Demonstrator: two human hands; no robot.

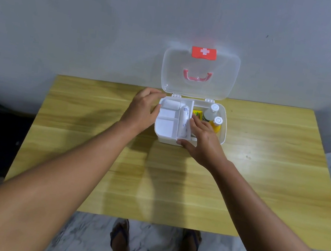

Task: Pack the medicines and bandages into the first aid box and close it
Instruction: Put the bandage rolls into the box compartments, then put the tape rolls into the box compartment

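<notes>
the right hand (pixel 203 139) hides a near corner of the tray (pixel 165 124), the near end of the wrapped roll (pixel 185 117) and most of the yellow packet (pixel 196 114). print on the roll and the clear bottle (pixel 209 113) is too small to read.

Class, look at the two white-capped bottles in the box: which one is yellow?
The yellow bottle nearer the person, beside the right hand. The other bottle, behind it toward the lid, has a pale body.

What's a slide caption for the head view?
Left hand and right hand grip the insert tray in the open first aid box, two bottles beside it, lid upright.
</notes>
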